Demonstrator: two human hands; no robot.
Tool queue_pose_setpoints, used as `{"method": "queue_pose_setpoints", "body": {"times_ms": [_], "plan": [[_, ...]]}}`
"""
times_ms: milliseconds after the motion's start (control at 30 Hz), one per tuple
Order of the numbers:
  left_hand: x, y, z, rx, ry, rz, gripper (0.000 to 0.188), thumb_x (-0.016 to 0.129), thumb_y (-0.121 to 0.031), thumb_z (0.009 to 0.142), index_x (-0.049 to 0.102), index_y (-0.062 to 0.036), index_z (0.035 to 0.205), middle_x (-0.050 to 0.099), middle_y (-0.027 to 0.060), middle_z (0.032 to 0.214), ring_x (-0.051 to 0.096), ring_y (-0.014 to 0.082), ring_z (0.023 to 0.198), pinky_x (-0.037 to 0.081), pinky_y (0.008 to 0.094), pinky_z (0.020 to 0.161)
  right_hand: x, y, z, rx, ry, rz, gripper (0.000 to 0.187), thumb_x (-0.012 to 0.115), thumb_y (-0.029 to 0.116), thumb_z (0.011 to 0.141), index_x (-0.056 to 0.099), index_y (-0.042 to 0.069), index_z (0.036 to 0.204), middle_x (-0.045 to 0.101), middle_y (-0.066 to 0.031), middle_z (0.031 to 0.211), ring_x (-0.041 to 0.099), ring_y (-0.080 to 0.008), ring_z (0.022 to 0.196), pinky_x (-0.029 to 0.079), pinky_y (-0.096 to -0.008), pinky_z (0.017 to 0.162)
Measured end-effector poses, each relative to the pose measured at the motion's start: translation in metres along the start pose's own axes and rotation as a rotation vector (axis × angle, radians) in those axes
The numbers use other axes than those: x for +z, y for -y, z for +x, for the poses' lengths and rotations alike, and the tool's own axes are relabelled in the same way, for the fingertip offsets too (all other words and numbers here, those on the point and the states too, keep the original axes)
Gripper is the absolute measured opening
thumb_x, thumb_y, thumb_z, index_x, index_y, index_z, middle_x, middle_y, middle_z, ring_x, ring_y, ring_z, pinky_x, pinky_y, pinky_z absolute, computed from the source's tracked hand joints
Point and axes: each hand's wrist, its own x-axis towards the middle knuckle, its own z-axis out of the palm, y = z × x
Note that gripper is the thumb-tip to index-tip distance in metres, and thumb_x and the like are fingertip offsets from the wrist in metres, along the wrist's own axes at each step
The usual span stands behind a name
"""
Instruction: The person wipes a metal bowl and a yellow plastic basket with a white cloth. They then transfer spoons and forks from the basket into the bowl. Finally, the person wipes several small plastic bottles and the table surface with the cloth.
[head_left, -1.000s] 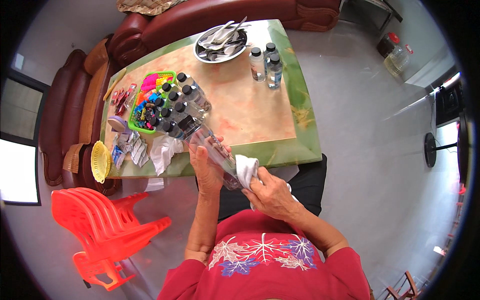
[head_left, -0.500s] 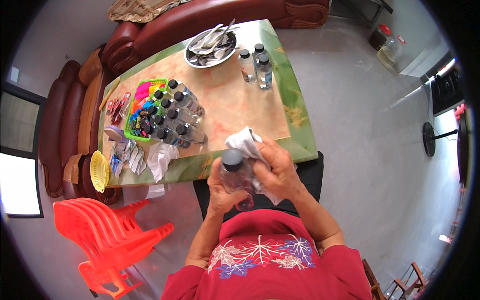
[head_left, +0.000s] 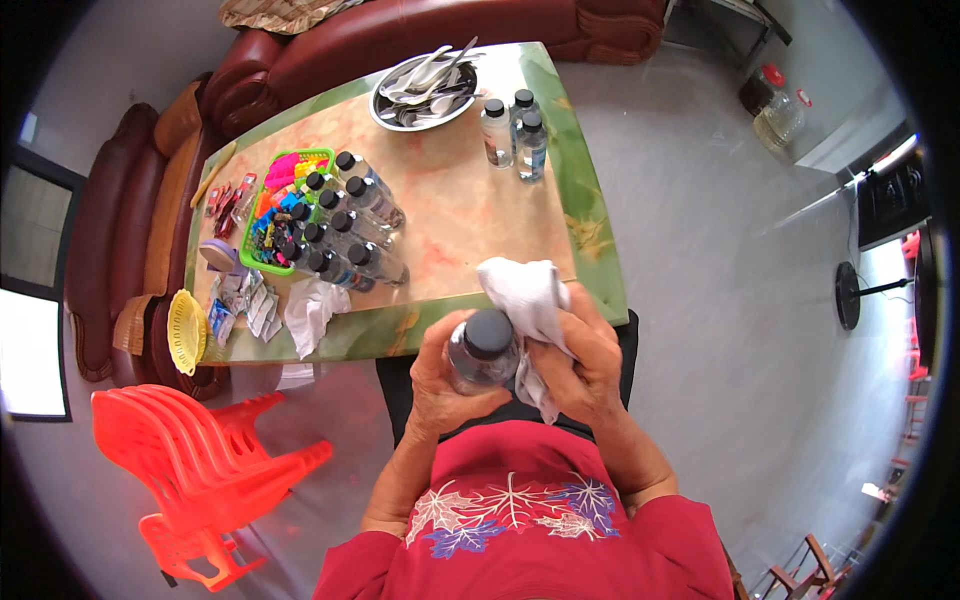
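A clear bottle with a dark cap is gripped by my left hand, its cap tipped up toward me. Close against its right side, my right hand clutches a white cloth that bunches out above and below the fingers. Both hands are over my lap at the table's near edge. On the table, several similar capped bottles stand grouped at the left. Three more bottles stand together at the far right.
A bowl of spoons is at the back. Left on the table are a green basket of colourful small items, small packets, a crumpled white cloth and a yellow basket. Red plastic chairs stand lower left; sofas line the far side.
The bottle has turned more upright toward me, showing its cap from above. My right hand and the cloth have shifted slightly to the right.
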Motion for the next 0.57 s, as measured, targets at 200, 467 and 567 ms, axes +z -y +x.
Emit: {"method": "queue_pose_setpoints", "body": {"times_ms": [200, 467, 567], "plan": [[0.000, 0.004, 0.001, 0.031, -0.015, 0.210, 0.080, 0.086, -0.007, 0.058, 0.046, -0.0051, 0.128, 0.062, 0.0091, 0.107, 0.061, 0.0131, 0.087, 0.051, 0.0279, 0.076, -0.007, 0.020, 0.000, -0.097, 0.110, -0.242, 0.034, 0.070, 0.008, 0.076, 0.063, -0.002, 0.107, 0.055, -0.0180, 0.099, 0.061, -0.0294, 0.078, 0.051, -0.0347, 0.066], [0.007, 0.000, 0.006, 0.047, -0.052, 0.476, 0.074, 0.086, -0.011, 0.058, 0.051, -0.0052, 0.123, 0.064, 0.0102, 0.096, 0.063, 0.0164, 0.076, 0.053, 0.0275, 0.069, -0.011, -0.010, -0.001, 0.183, 0.112, -0.118, 0.026, 0.067, 0.014, 0.082, 0.064, 0.001, 0.104, 0.055, -0.0131, 0.095, 0.059, -0.0271, 0.084, 0.049, -0.0351, 0.071], [-0.001, 0.005, 0.006, 0.055, -0.094, 0.592, 0.075, 0.087, -0.015, 0.058, 0.051, -0.0068, 0.123, 0.065, 0.0104, 0.102, 0.066, 0.0222, 0.081, 0.054, 0.0309, 0.071, -0.007, -0.004, -0.013, -0.071, 0.118, -0.304, 0.024, 0.068, 0.019, 0.082, 0.068, 0.008, 0.103, 0.055, -0.0115, 0.103, 0.059, -0.0273, 0.089, 0.049, -0.0328, 0.078]]}}
